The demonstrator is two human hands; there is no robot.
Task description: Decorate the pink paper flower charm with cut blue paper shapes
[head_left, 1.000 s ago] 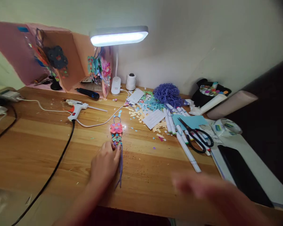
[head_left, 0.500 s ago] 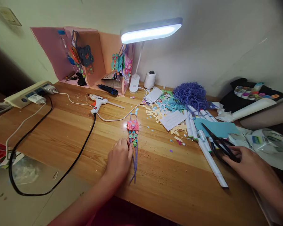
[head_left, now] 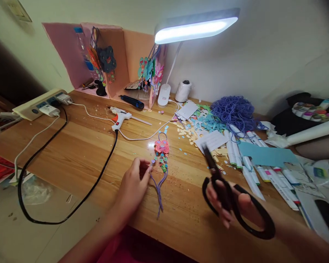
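Note:
A pink flower-shaped ornament (head_left: 161,147) lies on the table with a cord loop at its top, small star-like pieces below and purple cords (head_left: 159,190) trailing toward me. My left hand (head_left: 134,184) is beside it, thumb and fingers pinching one of these cords near a small lilac piece (head_left: 153,161). My right hand (head_left: 222,204) is raised over the table to the right and grips black-handled scissors (head_left: 216,175) by the handles. Their blades look closed and point away from me; motion blurs the tips.
A glue gun (head_left: 121,117) with a black cable lies at the left. Farther back stand a pink box (head_left: 115,54) with hanging ornaments, a lit lamp (head_left: 197,31) and a thread spool (head_left: 183,91). Paper scraps, purple yarn (head_left: 233,113) and several white markers (head_left: 283,190) spread across the right.
My right hand has lifted the scissors from beside the markers and brought them left, toward the ornament. My left hand has drawn one cord sideways, bowing it away from the others.

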